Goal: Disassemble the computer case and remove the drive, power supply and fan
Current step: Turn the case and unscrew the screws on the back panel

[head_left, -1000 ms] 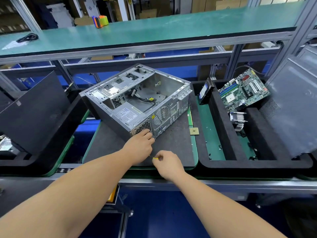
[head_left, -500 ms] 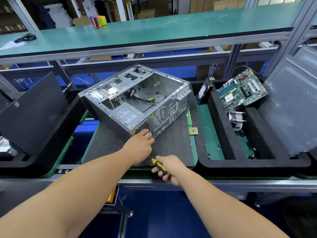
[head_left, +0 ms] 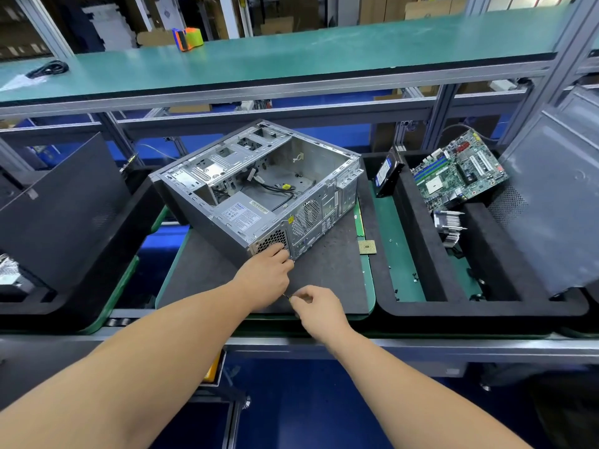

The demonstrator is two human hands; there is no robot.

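head view: the computer case is a bare sheet-metal box lying on its side on the dark mat of the desk, open face up, its rear panel turned toward the person. it looks stiff and fairly heavy, with thin stamped edges that could cut, so it is best steadied by a flat palm on a corner or lifted by the folded rims, not by the perforated grilles. the power supply sits in the near corner of the case, a grey block with a white label; it is probably dense and rigid, and once its rear screws are out it should be taken by its body, with the black cables freed first. the fan shows behind the round grille on the rear panel; its plastic is light and more fragile. a drive already stands on edge in the black foam tray to the right, beside a motherboard and a heatsink.

the left hand rests against the lower rear corner by the supply's vent, fingers curled at the metal; whether this grip pinches anything i cannot tell. the right hand sits just in front, its grip closed round a thin screwdriver, only the tip showing.
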